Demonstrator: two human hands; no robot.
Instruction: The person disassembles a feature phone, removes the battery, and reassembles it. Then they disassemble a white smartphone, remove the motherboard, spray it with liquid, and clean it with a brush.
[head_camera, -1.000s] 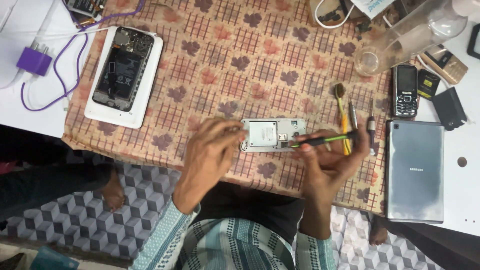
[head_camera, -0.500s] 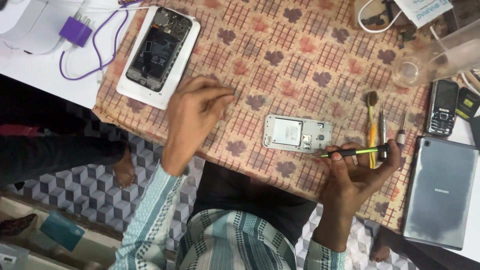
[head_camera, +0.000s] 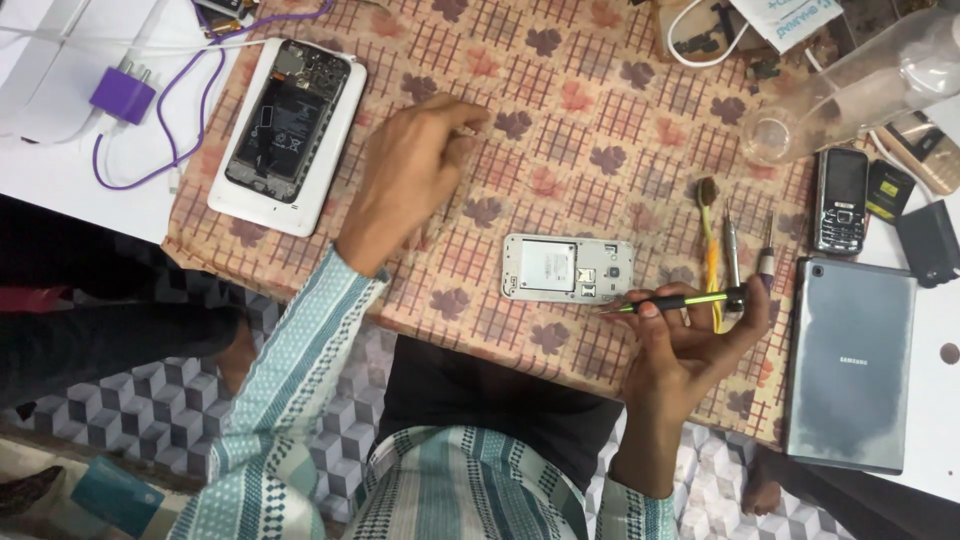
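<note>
A small white phone (head_camera: 568, 268) lies back-open on the patterned cloth (head_camera: 600, 110), its battery bay bare. My right hand (head_camera: 690, 345) holds a green and black screwdriver (head_camera: 680, 300), tip pointing left just below the phone's lower right corner. My left hand (head_camera: 410, 180) hovers over the cloth to the upper left of the phone, fingers pinched together; whether something tiny sits between them I cannot tell. Further left lies a larger opened phone (head_camera: 290, 130) with its insides showing.
Beside my right hand lie a brush (head_camera: 708, 230) and two small screwdrivers (head_camera: 732, 250). A grey tablet (head_camera: 850, 365) rests at the right, a black keypad phone (head_camera: 842, 200) above it. A clear plastic bottle (head_camera: 850, 90) lies top right. A purple charger (head_camera: 122, 95) sits top left.
My left hand has left the small phone and moved up and left across the cloth. My right hand with the screwdriver has drawn back to the phone's lower right.
</note>
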